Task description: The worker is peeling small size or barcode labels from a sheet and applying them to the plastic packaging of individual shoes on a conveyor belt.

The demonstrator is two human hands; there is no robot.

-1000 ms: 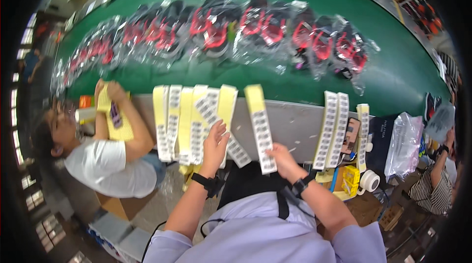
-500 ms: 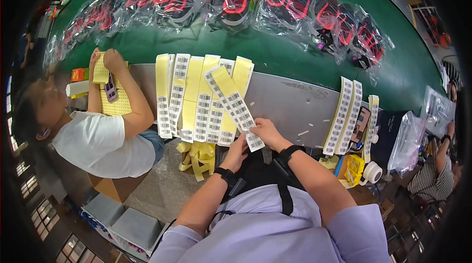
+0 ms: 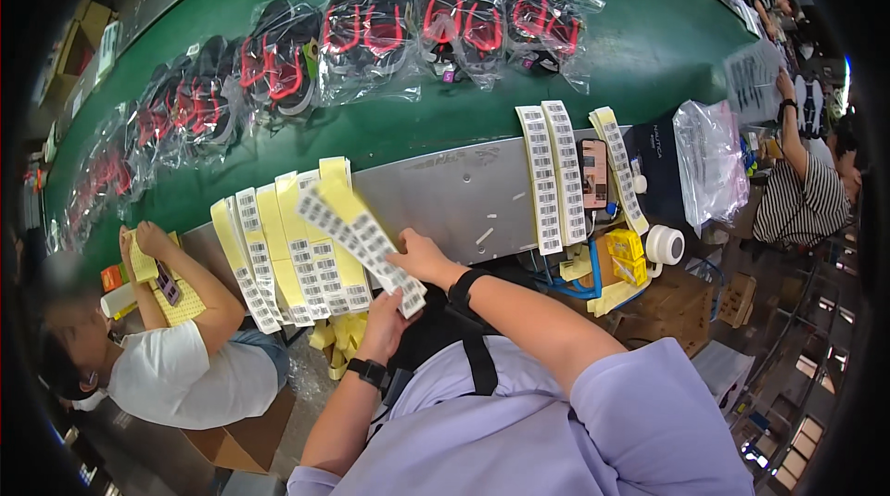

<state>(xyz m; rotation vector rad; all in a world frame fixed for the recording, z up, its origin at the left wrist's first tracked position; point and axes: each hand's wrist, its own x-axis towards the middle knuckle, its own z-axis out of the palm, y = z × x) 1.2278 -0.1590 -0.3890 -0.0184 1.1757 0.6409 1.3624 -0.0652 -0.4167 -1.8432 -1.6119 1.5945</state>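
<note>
A strip of barcode labels [image 3: 374,248] with a bare yellow part at its far end slants over several similar label strips [image 3: 295,246], laid side by side on the metal ledge. My left hand [image 3: 383,322] is closed on its near end, fingers at the lower edge. My right hand [image 3: 423,259] has its fingertips pinched at the strip's right edge, a little farther up. Whether a single label is between those fingertips is too small to tell. Dark watchbands circle both wrists.
Bagged black-and-red shoes [image 3: 366,28] line the green conveyor belt [image 3: 445,130]. On the right lie more label strips [image 3: 552,181], a phone [image 3: 593,173] and a white roll [image 3: 664,244]. A person in white [image 3: 190,362] works at left; a striped-shirt person [image 3: 799,204] is far right.
My view has swung right, so the ledge and shoes sit farther left in the picture. Both hands remain at the strip's near end.
</note>
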